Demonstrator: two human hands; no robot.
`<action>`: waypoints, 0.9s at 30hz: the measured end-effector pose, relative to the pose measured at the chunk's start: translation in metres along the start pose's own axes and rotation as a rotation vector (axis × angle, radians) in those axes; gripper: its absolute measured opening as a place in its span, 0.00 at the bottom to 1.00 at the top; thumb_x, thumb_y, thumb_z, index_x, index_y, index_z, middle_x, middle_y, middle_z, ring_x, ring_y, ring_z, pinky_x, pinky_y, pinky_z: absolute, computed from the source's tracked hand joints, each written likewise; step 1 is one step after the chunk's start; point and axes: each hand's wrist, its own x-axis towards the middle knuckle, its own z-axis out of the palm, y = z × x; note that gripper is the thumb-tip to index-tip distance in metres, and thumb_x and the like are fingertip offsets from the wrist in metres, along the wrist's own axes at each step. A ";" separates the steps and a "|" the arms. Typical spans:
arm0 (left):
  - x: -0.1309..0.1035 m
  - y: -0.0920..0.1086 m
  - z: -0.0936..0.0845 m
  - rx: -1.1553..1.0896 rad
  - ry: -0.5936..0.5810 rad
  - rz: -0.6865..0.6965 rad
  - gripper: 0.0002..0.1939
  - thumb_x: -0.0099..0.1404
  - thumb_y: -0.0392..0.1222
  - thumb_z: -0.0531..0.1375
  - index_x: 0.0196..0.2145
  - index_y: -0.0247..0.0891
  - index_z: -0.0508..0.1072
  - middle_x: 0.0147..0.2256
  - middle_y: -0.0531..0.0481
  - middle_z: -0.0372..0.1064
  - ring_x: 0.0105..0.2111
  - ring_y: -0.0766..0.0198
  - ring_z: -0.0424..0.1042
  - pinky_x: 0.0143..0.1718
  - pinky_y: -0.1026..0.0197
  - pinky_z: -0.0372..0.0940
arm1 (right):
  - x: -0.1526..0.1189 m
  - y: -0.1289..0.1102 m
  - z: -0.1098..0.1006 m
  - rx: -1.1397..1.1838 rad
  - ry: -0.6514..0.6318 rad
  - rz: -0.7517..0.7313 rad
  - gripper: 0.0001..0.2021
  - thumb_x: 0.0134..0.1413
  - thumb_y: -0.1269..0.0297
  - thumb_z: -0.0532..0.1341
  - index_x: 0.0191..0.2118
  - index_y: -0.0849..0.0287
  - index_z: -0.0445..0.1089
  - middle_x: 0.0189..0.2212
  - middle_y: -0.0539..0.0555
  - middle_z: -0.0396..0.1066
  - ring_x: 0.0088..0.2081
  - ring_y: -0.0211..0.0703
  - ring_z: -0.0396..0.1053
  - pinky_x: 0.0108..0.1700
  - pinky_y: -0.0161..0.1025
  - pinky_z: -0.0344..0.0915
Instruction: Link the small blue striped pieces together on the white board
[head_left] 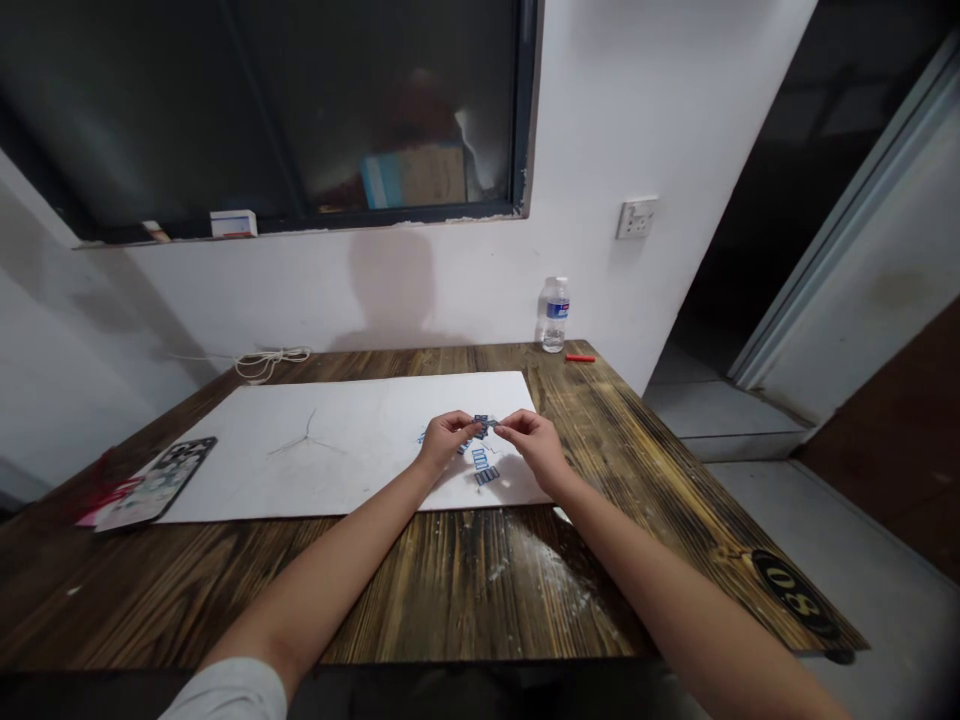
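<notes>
Over the right part of a white board (352, 400), my left hand (447, 440) and my right hand (537, 448) face each other with fingertips nearly meeting. Both are closed in a pinch on a small dark, slotted piece (484, 422) between them; its exact kind is too small to make out. Just below, a blue slotted piece (480, 460) and a dark slotted piece (487, 477) lie on the board. More bits of blue show beside my left fingers, partly hidden by that hand. Thin drawn-looking lines (306, 438) mark the board's left part.
The board rests on a dark wooden table (420, 590). A water bottle (555, 315) and a red stick-like object (580, 358) are at the back right. A white cable (270, 360) is coiled at the back left. Patterned flat items (161, 485) overlap the board's left edge.
</notes>
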 end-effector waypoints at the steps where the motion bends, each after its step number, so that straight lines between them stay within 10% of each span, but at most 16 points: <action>1: 0.000 0.000 0.000 0.004 -0.026 0.001 0.15 0.47 0.49 0.68 0.22 0.34 0.73 0.20 0.52 0.67 0.20 0.69 0.62 0.23 0.65 0.56 | -0.001 0.000 0.001 0.043 -0.013 0.034 0.15 0.37 0.53 0.67 0.26 0.60 0.68 0.19 0.47 0.65 0.21 0.34 0.58 0.25 0.33 0.55; 17: -0.003 0.002 -0.001 0.023 -0.178 -0.006 0.15 0.45 0.49 0.69 0.22 0.34 0.73 0.21 0.52 0.66 0.22 0.68 0.64 0.25 0.64 0.58 | -0.008 0.010 0.001 -0.608 -0.081 -0.085 0.12 0.50 0.57 0.61 0.24 0.59 0.69 0.21 0.49 0.70 0.23 0.37 0.64 0.27 0.32 0.54; 27: 0.004 -0.004 -0.001 -0.089 0.137 -0.111 0.18 0.44 0.49 0.70 0.25 0.34 0.71 0.21 0.52 0.68 0.16 0.71 0.63 0.18 0.67 0.56 | -0.003 0.011 -0.006 -0.949 -0.527 -0.296 0.13 0.37 0.59 0.71 0.33 0.54 0.76 0.37 0.53 0.69 0.41 0.44 0.64 0.41 0.36 0.56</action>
